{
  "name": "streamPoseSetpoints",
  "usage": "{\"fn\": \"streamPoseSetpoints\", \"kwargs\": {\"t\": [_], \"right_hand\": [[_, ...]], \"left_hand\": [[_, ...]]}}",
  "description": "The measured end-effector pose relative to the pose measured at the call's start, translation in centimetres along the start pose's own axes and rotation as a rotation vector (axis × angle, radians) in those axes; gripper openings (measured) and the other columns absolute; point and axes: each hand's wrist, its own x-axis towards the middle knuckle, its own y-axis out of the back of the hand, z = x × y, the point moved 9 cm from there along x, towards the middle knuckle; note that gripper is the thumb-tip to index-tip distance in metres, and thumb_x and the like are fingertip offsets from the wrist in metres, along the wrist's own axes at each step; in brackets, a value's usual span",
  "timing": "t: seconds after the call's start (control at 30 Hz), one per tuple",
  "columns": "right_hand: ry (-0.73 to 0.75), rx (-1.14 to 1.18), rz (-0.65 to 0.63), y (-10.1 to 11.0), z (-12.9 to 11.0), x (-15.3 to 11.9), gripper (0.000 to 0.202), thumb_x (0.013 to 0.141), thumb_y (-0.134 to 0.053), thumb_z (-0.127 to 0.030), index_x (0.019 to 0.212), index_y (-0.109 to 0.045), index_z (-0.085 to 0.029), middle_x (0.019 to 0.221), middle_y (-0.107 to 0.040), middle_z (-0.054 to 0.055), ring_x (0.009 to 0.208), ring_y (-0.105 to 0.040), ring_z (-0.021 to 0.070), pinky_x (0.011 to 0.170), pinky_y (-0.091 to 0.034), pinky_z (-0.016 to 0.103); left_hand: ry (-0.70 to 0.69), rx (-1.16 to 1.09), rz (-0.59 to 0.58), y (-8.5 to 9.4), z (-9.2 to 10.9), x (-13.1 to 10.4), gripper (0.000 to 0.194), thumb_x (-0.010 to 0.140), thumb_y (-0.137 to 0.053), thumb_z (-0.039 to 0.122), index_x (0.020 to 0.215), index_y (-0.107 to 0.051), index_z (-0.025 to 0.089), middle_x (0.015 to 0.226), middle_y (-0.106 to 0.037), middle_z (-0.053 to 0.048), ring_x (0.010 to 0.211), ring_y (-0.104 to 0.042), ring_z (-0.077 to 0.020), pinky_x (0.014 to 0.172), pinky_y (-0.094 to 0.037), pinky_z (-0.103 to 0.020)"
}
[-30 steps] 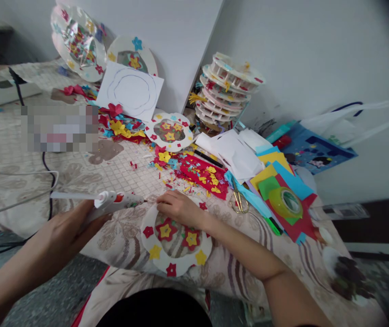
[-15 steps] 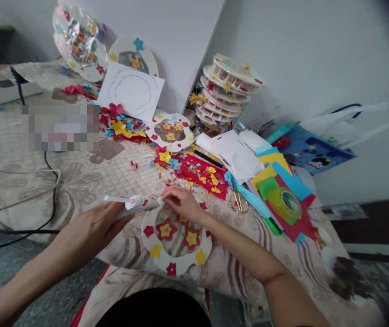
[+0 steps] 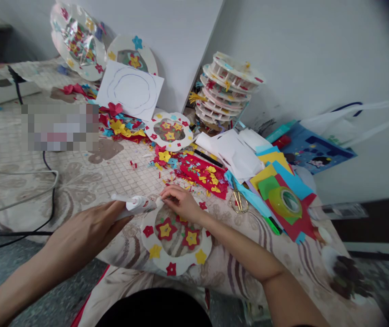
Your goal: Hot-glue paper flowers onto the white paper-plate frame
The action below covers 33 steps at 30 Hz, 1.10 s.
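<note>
My left hand point(image 3: 90, 222) is closed around the handle of a white glue gun point(image 3: 138, 205). A pale glue stick point(image 3: 120, 198) sticks out of its back end, and its nozzle side points toward my right fingers. With fingertips pinched, my right hand point(image 3: 184, 205) holds a small white piece point(image 3: 160, 200), partly hidden, at the far rim of a white scalloped ring point(image 3: 181, 265). Red and yellow paper flowers sit around the ring, and larger layered flowers point(image 3: 165, 230) lie on its see-through middle. My right hand covers part of the ring.
Gold-handled scissors point(image 3: 238, 202), a tape roll point(image 3: 289, 203) and coloured paper point(image 3: 295, 179) lie to the right. Paper scraps point(image 3: 201, 175) and a smaller decorated ring point(image 3: 169, 144) are beyond my hands. A stacked ring lantern point(image 3: 226, 91) stands behind. Cables point(image 3: 54, 190) cross the left side.
The glue gun has shifted slightly in my left hand's grip, and less of the glue stick shows behind it. My right hand and the ring stay in place.
</note>
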Motion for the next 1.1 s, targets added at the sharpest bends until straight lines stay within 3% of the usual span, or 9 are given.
{"fn": "streamPoseSetpoints", "kwargs": {"t": [0.4, 0.5, 0.63, 0.8, 1.1], "right_hand": [[0.016, -0.037, -0.026, -0.3, -0.2, -0.1, 0.003, 0.087, -0.054, -0.018, 0.085, -0.057, -0.018, 0.095, -0.063, 0.007, 0.093, -0.058, 0.0157, 0.084, -0.047, 0.031], [0.035, -0.069, -0.042, -0.5, -0.6, -0.2, 0.004, 0.088, -0.053, -0.018, 0.086, -0.057, -0.019, 0.099, -0.062, 0.007, 0.097, -0.057, 0.0160, 0.088, -0.046, 0.032], [0.052, -0.113, -0.080, -0.9, -1.3, -0.3, 0.006, 0.088, -0.052, -0.016, 0.087, -0.057, -0.019, 0.102, -0.060, 0.007, 0.099, -0.054, 0.0162, 0.091, -0.045, 0.033], [0.082, -0.186, -0.093, -1.2, -2.1, -0.4, 0.008, 0.089, -0.050, -0.015, 0.089, -0.057, -0.018, 0.102, -0.060, 0.007, 0.101, -0.052, 0.0166, 0.094, -0.042, 0.033], [0.089, -0.350, -0.065, -2.2, -2.3, -0.8, 0.012, 0.091, -0.047, -0.019, 0.091, -0.060, -0.017, 0.104, -0.060, 0.009, 0.102, -0.052, 0.0196, 0.091, -0.044, 0.036]], "left_hand": [[-0.038, 0.021, 0.071, 0.6, 0.1, -0.4, 0.030, 0.090, -0.027, 0.043, 0.073, -0.044, 0.024, 0.060, -0.059, 0.001, 0.051, -0.058, -0.0169, 0.049, -0.033, -0.029], [-0.036, -0.012, 0.083, 0.7, -0.7, -1.2, 0.031, 0.089, -0.028, 0.045, 0.074, -0.044, 0.024, 0.057, -0.058, 0.002, 0.048, -0.058, -0.0165, 0.047, -0.033, -0.029], [0.010, -0.009, 0.184, 1.4, -2.7, -2.3, 0.031, 0.089, -0.029, 0.049, 0.083, -0.046, 0.024, 0.059, -0.057, 0.003, 0.050, -0.060, -0.0169, 0.047, -0.036, -0.028], [0.099, 0.006, 0.238, 2.2, -4.8, -3.1, 0.025, 0.087, -0.037, 0.049, 0.083, -0.042, 0.025, 0.058, -0.052, 0.005, 0.045, -0.053, -0.0137, 0.045, -0.034, -0.025], [0.137, -0.076, 0.258, 2.9, -5.3, -2.8, 0.026, 0.085, -0.040, 0.049, 0.082, -0.044, 0.024, 0.055, -0.049, 0.005, 0.045, -0.052, -0.0138, 0.047, -0.034, -0.025]]}}
